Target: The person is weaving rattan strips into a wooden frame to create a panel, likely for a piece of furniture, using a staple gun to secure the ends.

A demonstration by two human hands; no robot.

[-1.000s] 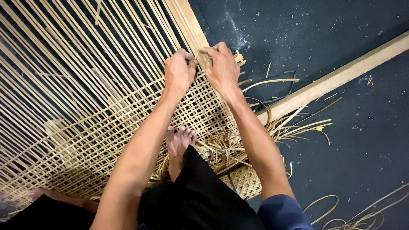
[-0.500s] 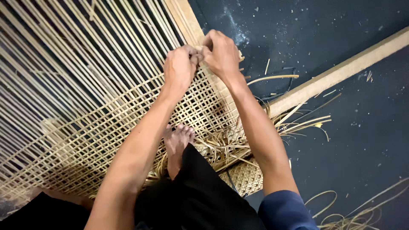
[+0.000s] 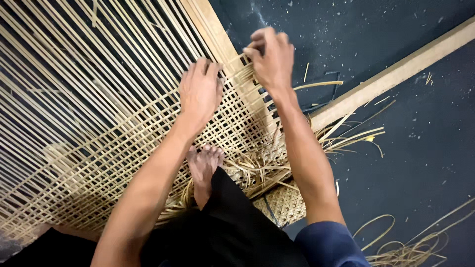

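From the head camera, your left hand [image 3: 199,91] lay flat on the woven cane lattice [image 3: 148,143], fingers spread and gripping nothing. Your right hand [image 3: 269,57] was curled at the wooden frame rail [image 3: 217,42], fingertips pinched on a cane strip [image 3: 237,64] at the weave's edge — just beside the left. By my reading, the lower band near your bare foot [image 3: 204,165] was woven, while the long loose strands [image 3: 74,64] above remained open — most of the panel left to do. Offcuts [image 3: 346,136] littered the dark floor [image 3: 396,173].
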